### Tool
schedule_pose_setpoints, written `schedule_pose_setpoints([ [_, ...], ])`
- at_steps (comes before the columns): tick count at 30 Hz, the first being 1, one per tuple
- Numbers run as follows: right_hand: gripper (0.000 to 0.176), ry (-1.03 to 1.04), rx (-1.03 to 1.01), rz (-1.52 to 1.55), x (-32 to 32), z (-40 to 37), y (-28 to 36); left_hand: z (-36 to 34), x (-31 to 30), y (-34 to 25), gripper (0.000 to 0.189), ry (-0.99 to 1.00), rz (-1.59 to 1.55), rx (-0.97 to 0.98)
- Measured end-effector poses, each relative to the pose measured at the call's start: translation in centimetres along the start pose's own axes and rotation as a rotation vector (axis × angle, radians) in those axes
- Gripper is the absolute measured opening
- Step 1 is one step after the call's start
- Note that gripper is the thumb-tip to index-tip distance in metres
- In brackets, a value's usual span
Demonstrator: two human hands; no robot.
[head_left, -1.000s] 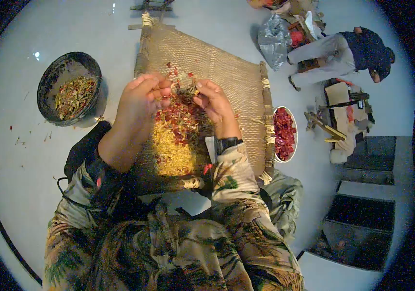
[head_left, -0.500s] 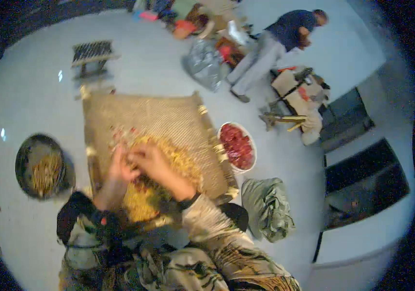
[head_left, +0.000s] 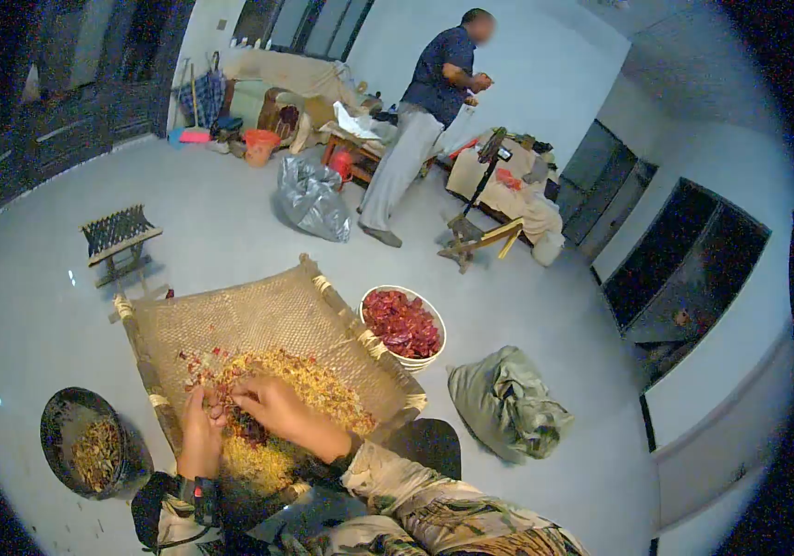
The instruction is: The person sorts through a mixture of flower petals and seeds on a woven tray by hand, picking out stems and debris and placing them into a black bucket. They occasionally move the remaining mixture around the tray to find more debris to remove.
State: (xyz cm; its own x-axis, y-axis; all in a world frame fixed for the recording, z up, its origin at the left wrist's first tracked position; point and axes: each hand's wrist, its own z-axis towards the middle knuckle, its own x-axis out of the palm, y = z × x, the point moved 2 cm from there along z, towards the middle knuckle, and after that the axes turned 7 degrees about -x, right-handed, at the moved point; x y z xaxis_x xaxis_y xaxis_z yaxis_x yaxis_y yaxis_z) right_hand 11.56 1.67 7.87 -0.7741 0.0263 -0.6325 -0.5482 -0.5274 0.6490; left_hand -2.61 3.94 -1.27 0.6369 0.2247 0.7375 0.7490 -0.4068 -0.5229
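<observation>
A woven mat on a wooden frame [head_left: 267, 310] stands in front of me, with yellow bits [head_left: 318, 380] and red pieces [head_left: 216, 361] spread over it. My left hand [head_left: 202, 431] is held over its near left part, fingers curled around something too small to make out. Close to its right, my right hand [head_left: 281, 408] has thumb and fingers pinched together, and what they hold is hidden. Dark red pieces [head_left: 247, 428] lie on the yellow bits just below both hands. Right of the mat is a white bucket [head_left: 443, 334] full of dried red pods [head_left: 401, 320].
A dark basin [head_left: 54, 431] with brownish stalks is at the left, a green sack [head_left: 508, 403] at the right. Farther off are a slatted stool [head_left: 120, 236], a grey plastic bag [head_left: 311, 199], a wooden stand [head_left: 480, 236] and a standing person [head_left: 429, 83].
The camera view has tilted up, so the room's back shows more and the mat sits lower. Both hands remain close together over the mat. The person behind stands more upright.
</observation>
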Motion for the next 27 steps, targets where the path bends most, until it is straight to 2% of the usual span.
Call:
schedule_pose_setpoints([
  [4,0.019,0.074,0.074,-0.041,0.4,-2.2,-0.9,1.3,-1.6,-0.2,0.013,0.092,0.028,-0.009],
  [5,0.020,0.093,0.099,-0.051,0.2,-2.6,-0.8,1.5,-1.7,-0.3,0.013,0.067,0.017,-0.010],
  [6,0.020,0.080,0.002,-0.072,0.2,-3.2,-1.5,1.2,-1.3,-0.5,0.013,0.042,0.005,-0.012],
  [9,0.021,0.065,0.006,-0.027,0.0,-4.9,-2.0,1.1,-1.2,-0.9,0.013,0.032,0.036,-0.006],
  [12,0.021,0.213,0.033,-0.127,-1.5,-6.9,-1.3,1.8,-2.2,-0.7,0.014,-0.024,0.046,0.014],
  [13,0.021,0.194,0.041,-0.149,-2.1,-7.8,-1.1,1.8,-2.3,-0.8,0.014,-0.056,0.040,0.024],
  [15,0.022,0.157,0.057,-0.192,-3.2,-10.0,-0.7,1.4,-2.5,-1.0,0.014,0.026,0.043,0.034],
  [16,0.021,0.185,0.085,-0.202,-3.2,-11.6,-1.9,1.1,-2.5,-1.2,0.015,0.067,0.045,0.038],
  [18,0.021,0.240,0.141,-0.224,-3.4,-14.7,-5.0,0.5,-2.5,-1.3,0.016,0.022,0.041,0.066],
  [22,0.024,0.336,0.187,-0.178,-6.8,-18.9,-5.0,-0.9,-1.8,-1.7,0.016,-0.088,0.079,0.089],
  [27,0.027,0.413,0.343,-0.269,-10.9,-22.2,-3.7,-0.8,-2.4,-2.2,0.017,-0.071,0.148,0.081],
])
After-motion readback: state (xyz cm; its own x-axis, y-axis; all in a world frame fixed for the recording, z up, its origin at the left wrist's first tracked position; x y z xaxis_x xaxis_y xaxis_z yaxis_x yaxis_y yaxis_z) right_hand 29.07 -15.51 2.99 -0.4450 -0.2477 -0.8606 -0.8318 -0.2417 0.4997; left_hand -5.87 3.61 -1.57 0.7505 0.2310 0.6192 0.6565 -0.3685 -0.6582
